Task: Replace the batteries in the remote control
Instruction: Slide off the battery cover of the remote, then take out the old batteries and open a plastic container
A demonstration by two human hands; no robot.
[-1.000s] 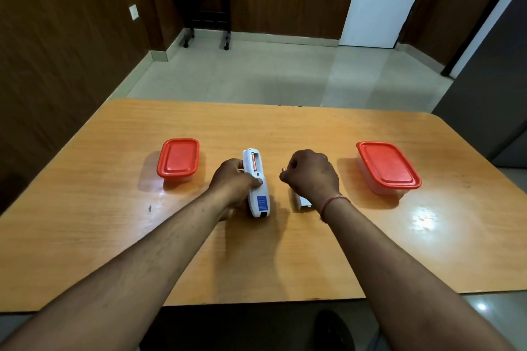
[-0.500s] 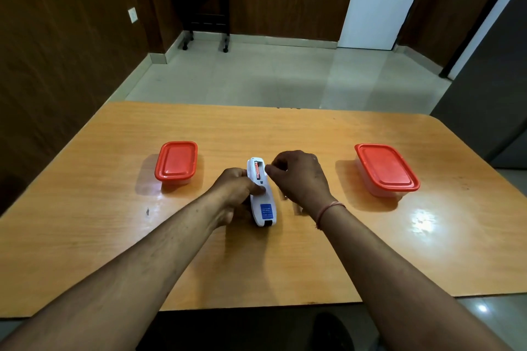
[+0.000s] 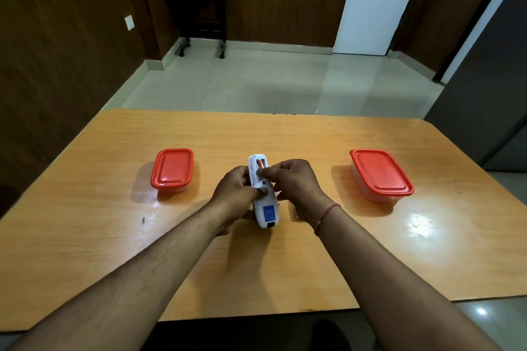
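A white remote control [image 3: 266, 208] lies back side up in the middle of the wooden table [image 3: 285, 265], a blue label near its close end. Its battery bay at the far end is uncovered, and an orange battery [image 3: 260, 163] shows inside. My left hand [image 3: 235, 194] grips the remote from its left side, thumb across the back. My right hand [image 3: 293, 184] reaches over from the right with its fingertips pinched on the battery in the bay. The battery cover is hidden behind my right hand.
A small clear box with a red lid [image 3: 172, 169] stands left of the remote. A larger red-lidded box [image 3: 380, 174] stands on the right. The table's near edge runs just below my forearms. Beyond the table are tiled floor and a dark side table [image 3: 199, 14].
My right hand has moved left from the table beside the remote onto the battery bay. My left hand has kept hold of the remote, which has shifted slightly toward me.
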